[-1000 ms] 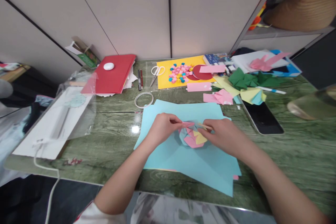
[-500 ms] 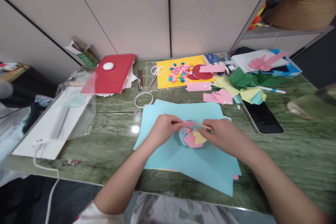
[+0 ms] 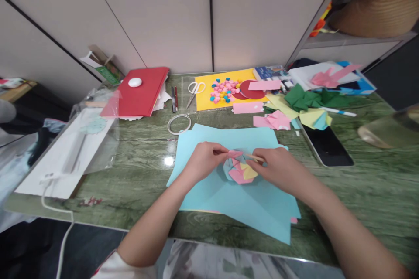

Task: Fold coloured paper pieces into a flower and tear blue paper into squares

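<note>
- The left hand [image 3: 207,160] pinches a pink tip of the folded paper flower [image 3: 241,177], which sits over the middle of the blue sheets [image 3: 204,194].
- The right hand [image 3: 276,162] grips a thin stick [image 3: 258,158], its tip at the flower's far right side; whether the fingers also touch paper, I cannot tell.
- A hard push of the stick could tear or crumple a petal; a loose left pinch could let the flower turn.
- The sheets lie unevenly stacked, so a dragging forearm might shift them, flower included.
- Their near right corner points close to the near edge of the table [image 3: 140,183].
- Green tabletop shows left of the sheets, giving elbow room; far right, the phone [image 3: 330,146] and loose paper pieces [image 3: 277,120] limit a sweep.
</note>
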Action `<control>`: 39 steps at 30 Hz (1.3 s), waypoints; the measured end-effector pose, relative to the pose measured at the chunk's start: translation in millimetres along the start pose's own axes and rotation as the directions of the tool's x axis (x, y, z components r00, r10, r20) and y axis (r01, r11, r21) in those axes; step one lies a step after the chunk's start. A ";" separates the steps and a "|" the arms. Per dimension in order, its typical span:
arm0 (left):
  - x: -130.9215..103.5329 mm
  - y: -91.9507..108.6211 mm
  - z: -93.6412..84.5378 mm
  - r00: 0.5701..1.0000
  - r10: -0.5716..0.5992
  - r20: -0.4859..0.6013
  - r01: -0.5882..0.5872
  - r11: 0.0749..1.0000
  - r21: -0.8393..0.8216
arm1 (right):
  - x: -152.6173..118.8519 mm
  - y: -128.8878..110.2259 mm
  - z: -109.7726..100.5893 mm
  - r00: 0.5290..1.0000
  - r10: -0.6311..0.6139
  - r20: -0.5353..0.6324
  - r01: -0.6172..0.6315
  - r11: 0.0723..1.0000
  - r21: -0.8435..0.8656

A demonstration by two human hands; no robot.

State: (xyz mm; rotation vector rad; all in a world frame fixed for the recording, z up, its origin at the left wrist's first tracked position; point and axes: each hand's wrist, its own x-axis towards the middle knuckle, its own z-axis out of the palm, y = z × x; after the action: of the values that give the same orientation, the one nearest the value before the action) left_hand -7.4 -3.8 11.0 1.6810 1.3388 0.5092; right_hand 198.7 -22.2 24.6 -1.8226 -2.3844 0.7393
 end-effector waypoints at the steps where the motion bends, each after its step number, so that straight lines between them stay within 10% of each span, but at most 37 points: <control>1: 0.3 -0.6 -0.3 1.000 -0.012 0.001 0.012 1.000 -0.025 | 0.0 0.2 0.0 1.000 -0.001 -0.002 0.001 1.000 -0.004; 15: 8.7 -6.7 -9.7 0.997 -0.052 0.062 0.072 0.925 -0.374 | 0.1 -3.4 -9.7 0.994 0.023 -0.108 -0.020 0.999 0.030; 39: 9.7 -11.2 -5.6 0.999 -0.031 0.023 0.037 0.917 -0.397 | 0.4 -4.4 -8.3 0.993 0.027 -0.116 -0.022 0.999 0.041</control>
State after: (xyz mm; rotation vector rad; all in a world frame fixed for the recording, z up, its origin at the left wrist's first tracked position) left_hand -14.7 7.4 2.5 1.3212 1.1573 0.6945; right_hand 197.2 -19.8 33.7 -1.8291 -2.2633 0.6584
